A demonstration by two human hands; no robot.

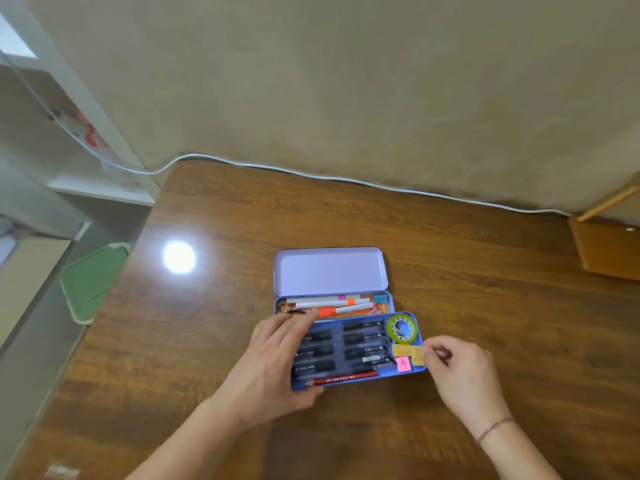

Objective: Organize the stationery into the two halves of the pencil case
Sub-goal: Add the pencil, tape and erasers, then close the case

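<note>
Left hand point(277, 355) grips the near tray's point(360, 377) left end, thumb under its front edge; right hand point(460, 370) pinches the tray's right rim. That tray (dark pens point(363, 344), red pencil point(343, 378), green tape point(401, 329)) overlaps the open case point(330, 271) on a glossy wood table point(485, 306). A white cable point(346, 180) runs along the beige wall point(346, 81).

Glossy wooden table point(450, 271); smooth, metal-looking pencil case point(330, 271).
</note>
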